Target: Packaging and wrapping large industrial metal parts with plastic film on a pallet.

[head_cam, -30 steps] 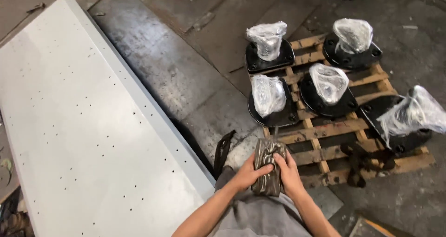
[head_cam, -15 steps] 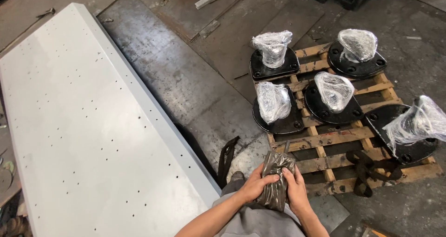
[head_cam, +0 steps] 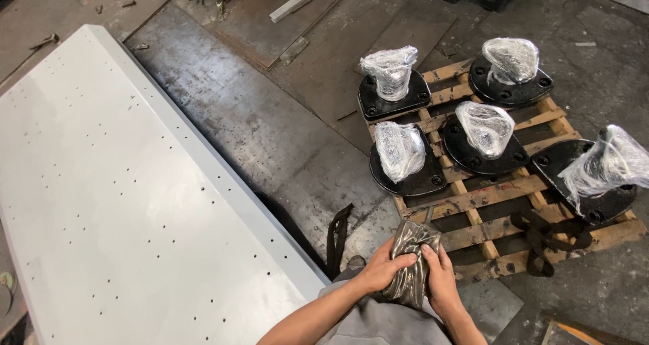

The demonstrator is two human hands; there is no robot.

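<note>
Both of my hands hold a crumpled dark, shiny bag (head_cam: 411,243) low in the middle of the view. My left hand (head_cam: 382,269) grips its left side and my right hand (head_cam: 439,277) pinches its right side, fingers curled into the material. What is inside the bag is hidden. Just beyond it lies a wooden pallet (head_cam: 483,199) carrying several black flanged metal parts, each topped with clear plastic wrap; the nearest (head_cam: 400,157) sits a short way past my hands.
A large white metal panel (head_cam: 108,196) dotted with small holes fills the left side, its edge close to my left arm. A black strap (head_cam: 336,233) lies on the dirty metal floor by the panel. Another strap (head_cam: 541,231) drapes over the pallet's near corner.
The view has shifted, so the pallet and panel sit further up and right. My hands stay closed on the bag, working it slightly; nothing else has moved.
</note>
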